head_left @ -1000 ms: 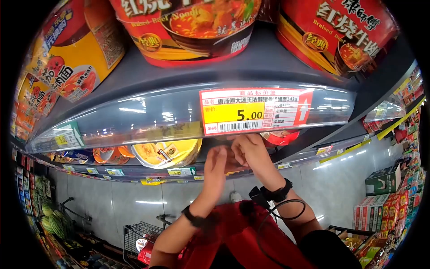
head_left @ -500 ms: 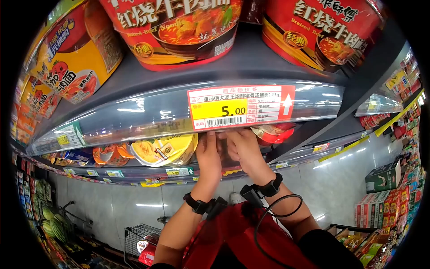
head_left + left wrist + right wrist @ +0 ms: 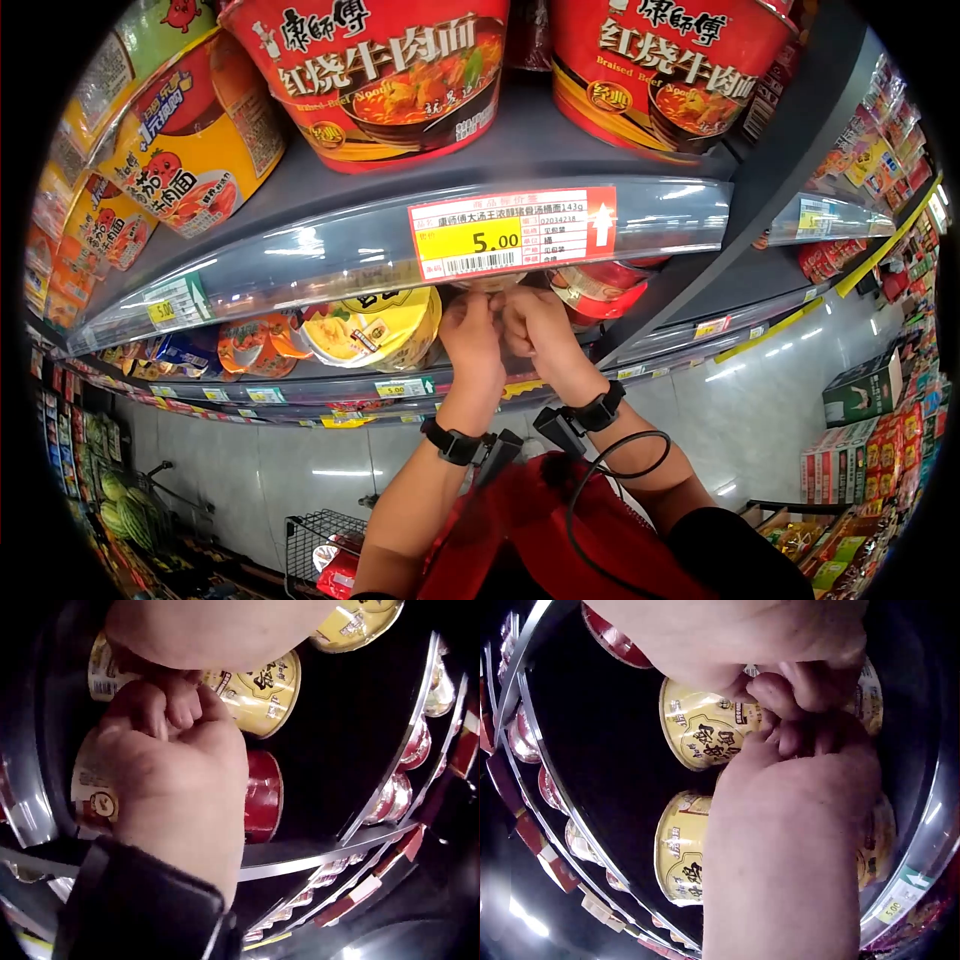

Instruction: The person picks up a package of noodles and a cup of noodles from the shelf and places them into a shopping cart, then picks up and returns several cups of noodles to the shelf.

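Note:
Both hands reach under the clear price rail [image 3: 300, 255] into a shelf of instant noodle bowls. My left hand [image 3: 470, 335] and right hand [image 3: 540, 330] press together with fingers curled. They grip a noodle bowl [image 3: 91, 780] with a barcode label at the shelf's front, mostly hidden by the hands and the rail. The left wrist view shows the right hand [image 3: 172, 780] as a fist with a black wristband. In the right wrist view the left hand [image 3: 795, 802] meets the right hand's curled fingers [image 3: 810, 682]. Yellow bowls [image 3: 701, 731] lie just beside them.
A yellow bowl [image 3: 375, 325] lies left of the hands and a red bowl [image 3: 600, 285] right. A 5.00 price tag [image 3: 510, 232] hangs above. Large red beef noodle bowls [image 3: 385, 75] fill the upper shelf. A wire cart [image 3: 320, 545] and watermelons [image 3: 130, 510] are below.
My left hand was flat and apart a second ago; it rose under the rail and curled against the right hand. The view has tilted upward.

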`<state>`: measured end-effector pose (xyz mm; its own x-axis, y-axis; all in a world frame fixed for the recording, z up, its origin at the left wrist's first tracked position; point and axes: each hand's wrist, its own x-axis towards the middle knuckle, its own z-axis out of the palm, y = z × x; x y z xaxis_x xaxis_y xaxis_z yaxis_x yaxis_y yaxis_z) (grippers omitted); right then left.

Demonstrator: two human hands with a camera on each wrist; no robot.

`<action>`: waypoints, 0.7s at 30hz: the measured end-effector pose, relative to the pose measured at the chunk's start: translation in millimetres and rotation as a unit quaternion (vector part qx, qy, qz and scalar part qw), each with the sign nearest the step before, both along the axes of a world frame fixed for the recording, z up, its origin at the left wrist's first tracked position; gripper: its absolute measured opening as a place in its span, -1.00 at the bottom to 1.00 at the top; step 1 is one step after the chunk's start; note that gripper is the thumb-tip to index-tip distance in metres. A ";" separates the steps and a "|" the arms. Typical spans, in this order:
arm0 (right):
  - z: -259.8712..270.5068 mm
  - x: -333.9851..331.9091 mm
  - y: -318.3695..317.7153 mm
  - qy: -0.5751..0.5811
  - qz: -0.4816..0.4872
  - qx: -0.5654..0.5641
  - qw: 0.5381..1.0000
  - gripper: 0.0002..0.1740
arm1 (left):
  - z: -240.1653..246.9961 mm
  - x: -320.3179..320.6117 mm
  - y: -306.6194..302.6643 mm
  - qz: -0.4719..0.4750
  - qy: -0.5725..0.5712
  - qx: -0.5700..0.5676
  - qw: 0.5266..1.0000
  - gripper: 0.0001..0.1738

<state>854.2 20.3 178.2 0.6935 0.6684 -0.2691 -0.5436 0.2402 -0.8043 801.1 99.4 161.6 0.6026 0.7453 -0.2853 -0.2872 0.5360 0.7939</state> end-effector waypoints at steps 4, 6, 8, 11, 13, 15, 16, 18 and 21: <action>-4.1 0.5 4.4 -0.029 -0.020 -0.034 0.999 -0.68 | -12.4 10.1 -0.5 0.023 -0.008 0.052 0.998 -0.78; -4.5 0.4 6.2 -0.026 -0.035 -0.051 0.998 -0.68 | -11.6 11.1 -1.5 0.032 0.007 0.047 0.998 -0.79; -4.8 0.8 7.8 -0.023 -0.046 -0.053 0.997 -0.67 | -16.9 12.9 -0.8 0.034 0.013 0.064 0.997 -0.79; -5.2 -0.4 8.2 -0.026 -0.058 -0.052 0.997 -0.66 | -19.9 13.5 -1.7 0.031 0.013 0.068 0.997 -0.79; -4.8 -1.0 6.8 -0.029 -0.055 -0.053 0.997 -0.66 | -11.3 10.9 -4.7 0.030 0.011 0.048 0.998 -0.78; -2.7 -2.0 2.4 -0.031 -0.043 -0.057 0.997 -0.65 | -1.4 4.8 -9.7 0.024 0.019 0.028 0.999 -0.76; -3.2 -2.4 1.2 -0.033 -0.041 -0.054 0.997 -0.65 | 3.4 1.4 -11.3 0.020 0.027 0.019 0.999 -0.75; -4.5 -4.0 -1.0 -0.040 -0.037 -0.047 0.997 -0.65 | 5.2 -2.9 -11.5 0.010 0.028 0.011 0.999 -0.73; -2.5 -8.6 -6.4 -0.028 -0.009 -0.049 0.998 -0.64 | 3.6 -10.4 -11.8 -0.003 0.022 0.010 1.000 -0.70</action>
<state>845.6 13.9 175.8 0.7208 0.6280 -0.2934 -0.4942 0.1687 -0.8528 790.7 87.6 165.3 0.5943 0.7474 -0.2968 -0.2494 0.5222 0.8155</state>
